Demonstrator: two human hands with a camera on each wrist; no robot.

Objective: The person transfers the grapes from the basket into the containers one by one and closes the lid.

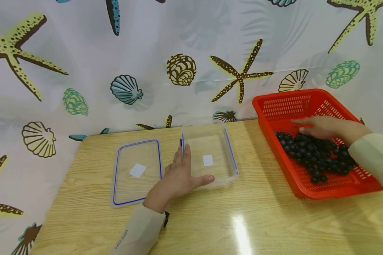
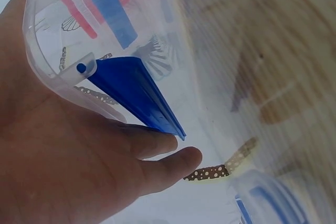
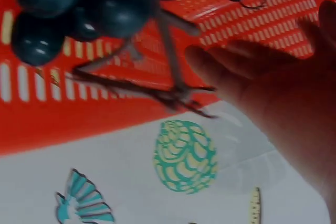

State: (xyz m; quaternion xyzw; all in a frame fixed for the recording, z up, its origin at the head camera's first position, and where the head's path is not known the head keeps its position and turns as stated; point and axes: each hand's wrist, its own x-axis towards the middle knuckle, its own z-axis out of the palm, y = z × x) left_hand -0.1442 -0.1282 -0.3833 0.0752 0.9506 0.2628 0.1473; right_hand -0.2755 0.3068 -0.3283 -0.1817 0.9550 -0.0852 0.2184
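On the table (image 1: 204, 226), the lid (image 1: 138, 154) is lying left of the box (image 1: 221, 163), the basket (image 1: 287, 106) is standing to the right and the cloth (image 1: 153, 46) is hanging behind. The right sleeve (image 1: 373, 152) is crossing the basket's rim, and a stem (image 3: 170, 61) is jutting out near the right hand (image 1: 323, 126), whose straight fingers are reaching over the grapes (image 1: 306, 150) inside the basket; any contact is hard to tell. The left hand (image 1: 180, 177), fingers straight, is resting against the box's left side, partly hiding it. One box, one lid, one basket and two white labels (image 1: 207, 160) are showing; the grapes are overlapping too much for counting.
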